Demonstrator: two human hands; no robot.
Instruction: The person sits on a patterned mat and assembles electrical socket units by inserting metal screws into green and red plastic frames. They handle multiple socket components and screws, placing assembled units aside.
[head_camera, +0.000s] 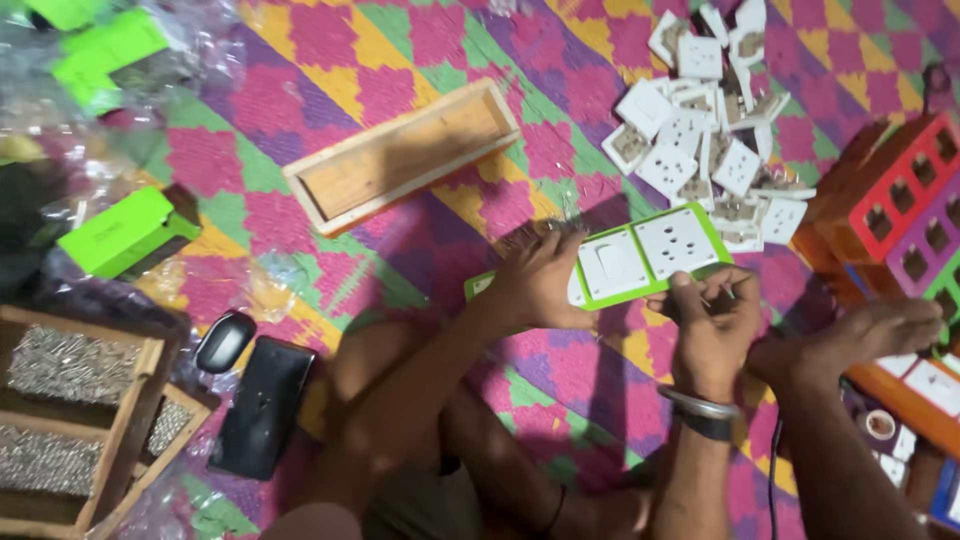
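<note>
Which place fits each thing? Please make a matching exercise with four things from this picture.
Things:
1. wooden box
2. pile of white sockets
3. black phone
4. green plate

Places:
a. lower left, beside the wooden trays
b. held in both hands
c. upper right on the mat
d. upper middle on the mat, nothing inside

Pairs: 1-d, 2-c, 3-a, 4-b
</note>
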